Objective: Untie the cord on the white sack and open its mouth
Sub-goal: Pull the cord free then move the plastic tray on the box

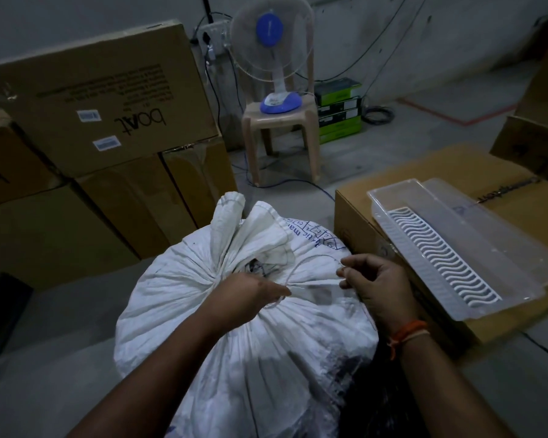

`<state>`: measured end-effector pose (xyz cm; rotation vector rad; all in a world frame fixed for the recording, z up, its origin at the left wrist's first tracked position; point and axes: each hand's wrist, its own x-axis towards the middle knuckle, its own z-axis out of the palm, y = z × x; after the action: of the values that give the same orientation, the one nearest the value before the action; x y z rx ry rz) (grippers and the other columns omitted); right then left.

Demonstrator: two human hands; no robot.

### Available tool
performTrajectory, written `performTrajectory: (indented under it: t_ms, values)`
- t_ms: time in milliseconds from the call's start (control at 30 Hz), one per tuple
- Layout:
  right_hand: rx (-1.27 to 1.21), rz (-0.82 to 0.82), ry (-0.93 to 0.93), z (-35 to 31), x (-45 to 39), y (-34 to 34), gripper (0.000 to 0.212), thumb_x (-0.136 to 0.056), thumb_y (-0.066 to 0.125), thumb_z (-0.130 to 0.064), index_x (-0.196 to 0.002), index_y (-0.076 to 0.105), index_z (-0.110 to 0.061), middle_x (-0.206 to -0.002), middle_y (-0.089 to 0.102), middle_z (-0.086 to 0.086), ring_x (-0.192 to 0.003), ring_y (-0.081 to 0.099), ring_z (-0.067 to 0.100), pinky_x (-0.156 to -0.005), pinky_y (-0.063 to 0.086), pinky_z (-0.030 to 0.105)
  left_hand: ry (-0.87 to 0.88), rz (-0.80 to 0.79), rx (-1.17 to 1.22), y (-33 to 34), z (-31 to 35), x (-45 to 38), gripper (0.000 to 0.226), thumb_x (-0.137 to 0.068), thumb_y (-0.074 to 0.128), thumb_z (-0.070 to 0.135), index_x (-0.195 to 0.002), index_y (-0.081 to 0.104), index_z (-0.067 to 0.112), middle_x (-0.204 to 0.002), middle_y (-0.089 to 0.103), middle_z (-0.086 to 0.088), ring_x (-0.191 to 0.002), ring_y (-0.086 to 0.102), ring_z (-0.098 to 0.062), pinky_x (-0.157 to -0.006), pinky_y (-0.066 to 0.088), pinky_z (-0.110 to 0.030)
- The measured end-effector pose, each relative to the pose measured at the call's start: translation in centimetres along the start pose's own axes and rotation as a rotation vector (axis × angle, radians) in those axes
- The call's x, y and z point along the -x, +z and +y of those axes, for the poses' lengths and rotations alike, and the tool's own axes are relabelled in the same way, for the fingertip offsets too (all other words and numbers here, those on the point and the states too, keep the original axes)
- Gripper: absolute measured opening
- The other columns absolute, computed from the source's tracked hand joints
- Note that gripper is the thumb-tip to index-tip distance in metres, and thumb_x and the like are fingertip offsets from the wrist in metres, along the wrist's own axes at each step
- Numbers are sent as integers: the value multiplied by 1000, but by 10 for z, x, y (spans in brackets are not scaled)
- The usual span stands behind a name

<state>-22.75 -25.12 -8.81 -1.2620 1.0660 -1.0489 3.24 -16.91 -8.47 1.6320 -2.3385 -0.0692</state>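
Cartons [102, 99] crowd the floor—I pinch the cord [301, 270] with my right hand [374, 279], left hand [253, 290] gripping the white sack [203, 311] neck—best drawn slowly outward.

Both forearms are bare with no sleeves in view, the left hand [253, 292] wears nothing, and the right wrist carries a band of orange threads [407, 335] with a loose end hanging down

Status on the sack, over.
Right hand pinching the cord, loop pulled out. Left hand gripping at the gathered neck of the white sack. Mouth still bunched shut. Nothing in the way.
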Motion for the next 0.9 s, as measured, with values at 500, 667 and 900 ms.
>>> performTrajectory:
  t_ms: [500,667,900]
  values:
    - [632,228,-297,-37,20,-27,9,-79,80,-18,-87,76,-21,-81,75,-5,-66,64,6,-66,49,8,121,195,82,-47,35,-55,34,-99,58,40,-97,87,21,-96,85,4,-83,81,-16,-74,64,-28]
    - [807,325,-384,-57,6,-75,11,-81,74,-23,-90,69,-27,-80,71,-6,-84,64,25,-73,50,32,96,229,73,-50,73,-123,18,-91,74,33,-99,87,23,-93,84,-1,-78,79,-25,-67,62,-35]
    - [916,211,-321,-70,-44,-145,4,-82,75,-28,-84,74,-31,-75,73,-12,-86,67,21,-86,57,40,41,176,5,-25,108,-216,17,-92,73,35,-102,86,30,-97,85,5,-87,78,-21,-74,62,-38]
